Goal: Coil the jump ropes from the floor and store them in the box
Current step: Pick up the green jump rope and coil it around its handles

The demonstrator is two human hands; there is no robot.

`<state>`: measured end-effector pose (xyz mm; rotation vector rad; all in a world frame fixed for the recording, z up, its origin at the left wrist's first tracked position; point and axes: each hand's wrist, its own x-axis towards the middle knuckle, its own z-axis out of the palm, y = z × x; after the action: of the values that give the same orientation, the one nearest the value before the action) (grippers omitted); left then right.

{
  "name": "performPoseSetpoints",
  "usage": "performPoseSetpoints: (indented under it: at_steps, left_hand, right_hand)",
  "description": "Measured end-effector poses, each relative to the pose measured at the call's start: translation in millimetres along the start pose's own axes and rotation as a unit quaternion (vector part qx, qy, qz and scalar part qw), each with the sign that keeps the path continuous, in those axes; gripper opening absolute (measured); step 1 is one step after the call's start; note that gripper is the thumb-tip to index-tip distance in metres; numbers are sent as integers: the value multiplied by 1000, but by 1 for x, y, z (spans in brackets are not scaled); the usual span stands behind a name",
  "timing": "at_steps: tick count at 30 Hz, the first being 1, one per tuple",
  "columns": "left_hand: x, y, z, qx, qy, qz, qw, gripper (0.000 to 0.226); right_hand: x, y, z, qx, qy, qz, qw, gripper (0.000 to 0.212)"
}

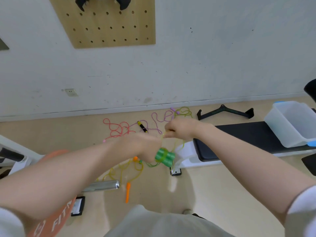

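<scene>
Left hand [145,147] grips two green handles [165,156]; right hand [181,130] pinches the green rope [179,144], coiling it. Pink rope [118,128], purple rope [160,118] and yellow rope [130,170] lie loose on the floor. The box [290,124], at three o'clock, looks empty.

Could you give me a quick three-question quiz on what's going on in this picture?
1. True or false: the clear box sits on the black bench.
2. What colour are the rope handles in the left hand?
A. orange B. green C. pink
3. Fill in: the right hand pinches the thin green ____.

Key: 1 true. 2 B. 3 cord.
</scene>
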<state>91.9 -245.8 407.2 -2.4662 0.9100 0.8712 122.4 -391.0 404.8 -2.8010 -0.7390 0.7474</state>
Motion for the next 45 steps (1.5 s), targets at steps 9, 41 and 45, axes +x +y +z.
performPoseSetpoints:
  at_steps: [9,41,45]
  left_hand:
    - [22,-54,13,-388,47,-152,908,20]
    - [6,-68,42,-469,34,-110,876,11]
    - [-2,-74,34,-619,11,-66,783,24]
  right_hand:
    - [6,-41,7,78,72,2,994,28]
    - [3,-79,22,262,-1,11,965,29]
    - [-1,-71,40,374,-50,9,926,39]
